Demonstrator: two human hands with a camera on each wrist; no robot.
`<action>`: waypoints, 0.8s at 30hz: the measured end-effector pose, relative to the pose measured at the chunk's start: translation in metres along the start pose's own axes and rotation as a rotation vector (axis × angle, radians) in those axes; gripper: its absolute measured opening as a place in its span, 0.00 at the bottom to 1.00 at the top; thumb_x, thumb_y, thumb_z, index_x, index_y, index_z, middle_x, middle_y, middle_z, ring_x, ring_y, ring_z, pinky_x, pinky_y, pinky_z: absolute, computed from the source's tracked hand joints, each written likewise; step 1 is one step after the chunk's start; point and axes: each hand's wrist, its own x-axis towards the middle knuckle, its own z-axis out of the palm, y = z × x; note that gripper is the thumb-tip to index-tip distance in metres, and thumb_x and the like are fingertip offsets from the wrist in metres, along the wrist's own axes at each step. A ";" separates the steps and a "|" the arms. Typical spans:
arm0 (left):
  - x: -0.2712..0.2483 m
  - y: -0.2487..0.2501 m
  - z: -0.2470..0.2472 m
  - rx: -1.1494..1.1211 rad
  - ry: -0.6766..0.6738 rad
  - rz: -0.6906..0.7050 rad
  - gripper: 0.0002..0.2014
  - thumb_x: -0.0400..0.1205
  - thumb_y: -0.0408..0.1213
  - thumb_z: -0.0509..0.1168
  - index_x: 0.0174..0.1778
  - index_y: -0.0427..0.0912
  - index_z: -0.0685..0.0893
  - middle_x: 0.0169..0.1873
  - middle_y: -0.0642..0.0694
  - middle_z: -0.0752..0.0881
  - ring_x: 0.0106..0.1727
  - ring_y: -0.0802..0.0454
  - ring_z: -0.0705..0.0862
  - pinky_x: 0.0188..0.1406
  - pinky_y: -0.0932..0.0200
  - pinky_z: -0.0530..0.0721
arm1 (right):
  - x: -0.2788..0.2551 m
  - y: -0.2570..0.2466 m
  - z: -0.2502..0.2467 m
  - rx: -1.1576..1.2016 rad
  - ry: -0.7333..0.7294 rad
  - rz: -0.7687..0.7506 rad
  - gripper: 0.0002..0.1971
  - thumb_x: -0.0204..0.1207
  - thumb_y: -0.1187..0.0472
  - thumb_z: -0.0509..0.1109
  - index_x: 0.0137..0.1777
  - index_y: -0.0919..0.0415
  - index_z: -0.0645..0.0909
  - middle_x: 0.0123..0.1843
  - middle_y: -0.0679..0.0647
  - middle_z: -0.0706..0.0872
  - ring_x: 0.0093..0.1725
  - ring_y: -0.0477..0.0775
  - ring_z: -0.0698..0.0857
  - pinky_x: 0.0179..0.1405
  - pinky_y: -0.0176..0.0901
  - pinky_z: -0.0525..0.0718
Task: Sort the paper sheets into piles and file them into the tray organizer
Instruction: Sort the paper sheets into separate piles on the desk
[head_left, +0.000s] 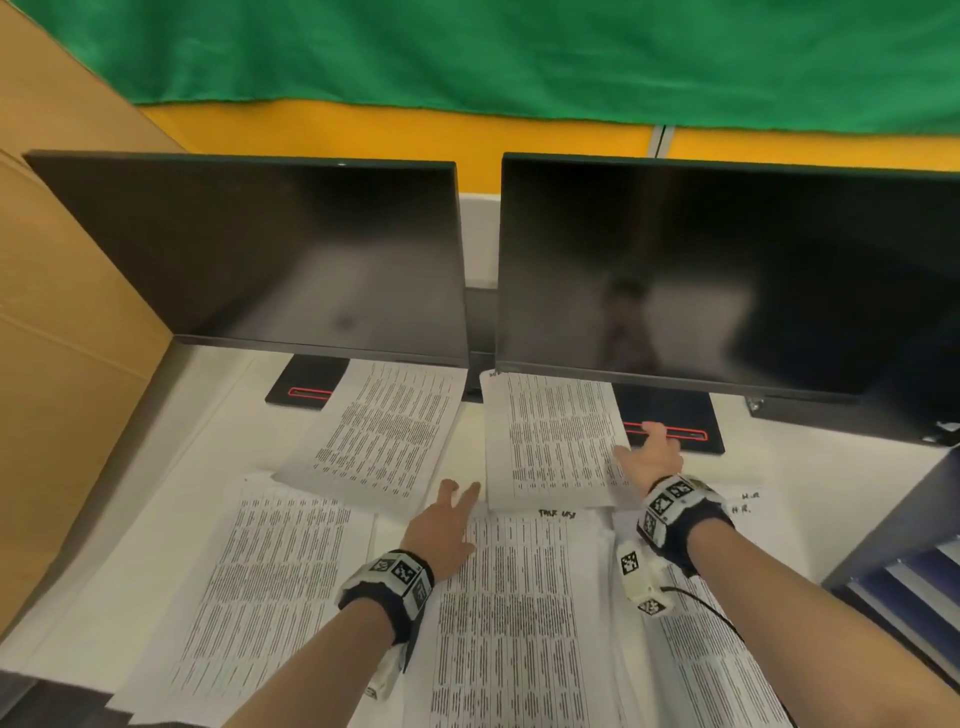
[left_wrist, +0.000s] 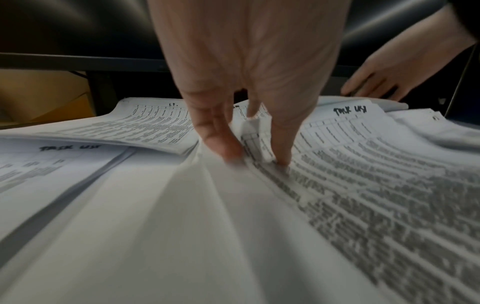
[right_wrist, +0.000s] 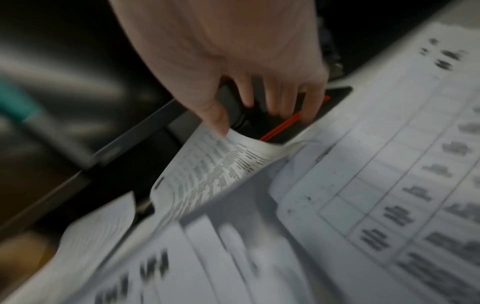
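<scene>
Several printed sheets cover the white desk: a far left pile (head_left: 379, 431), a far right pile (head_left: 556, 441), a near left sheet (head_left: 275, 571), a centre sheet (head_left: 509, 597) headed with handwriting, and a near right sheet (head_left: 717, 665). My left hand (head_left: 460, 491) lies flat with straight fingers (left_wrist: 228, 152) pressing the centre sheet (left_wrist: 363, 185), which wrinkles beneath them. My right hand (head_left: 649, 441) reaches past the far right pile; its thumb (right_wrist: 218, 121) touches that pile's lifted edge (right_wrist: 233, 152) while its fingers spread over a black monitor base (right_wrist: 285, 131). The tray organizer (head_left: 893, 571) stands at the right edge.
Two dark monitors (head_left: 270, 249) (head_left: 727, 270) hang low over the back of the desk, their bases (head_left: 306, 384) partly under the far piles. A cardboard box (head_left: 67, 312) walls the left side. The organizer's shelves hold some sheets.
</scene>
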 end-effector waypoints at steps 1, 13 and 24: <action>-0.001 -0.002 0.001 0.016 0.029 -0.015 0.40 0.77 0.43 0.68 0.80 0.51 0.52 0.78 0.42 0.54 0.55 0.46 0.84 0.52 0.52 0.87 | -0.009 -0.002 0.001 -0.105 0.081 -0.066 0.27 0.75 0.57 0.69 0.74 0.55 0.67 0.71 0.61 0.72 0.69 0.64 0.72 0.67 0.58 0.71; -0.009 -0.011 -0.001 0.106 0.165 -0.004 0.30 0.72 0.51 0.71 0.65 0.47 0.66 0.55 0.50 0.77 0.50 0.52 0.79 0.44 0.57 0.85 | -0.103 0.064 0.056 -0.030 -0.099 -0.305 0.23 0.76 0.63 0.67 0.71 0.57 0.68 0.65 0.54 0.70 0.53 0.51 0.79 0.48 0.39 0.79; -0.024 -0.024 -0.017 0.058 0.338 0.287 0.10 0.77 0.39 0.71 0.33 0.45 0.78 0.29 0.52 0.81 0.33 0.57 0.73 0.27 0.75 0.60 | -0.099 0.071 0.049 0.041 -0.089 -0.269 0.14 0.72 0.60 0.73 0.53 0.56 0.73 0.50 0.53 0.74 0.37 0.46 0.75 0.33 0.34 0.74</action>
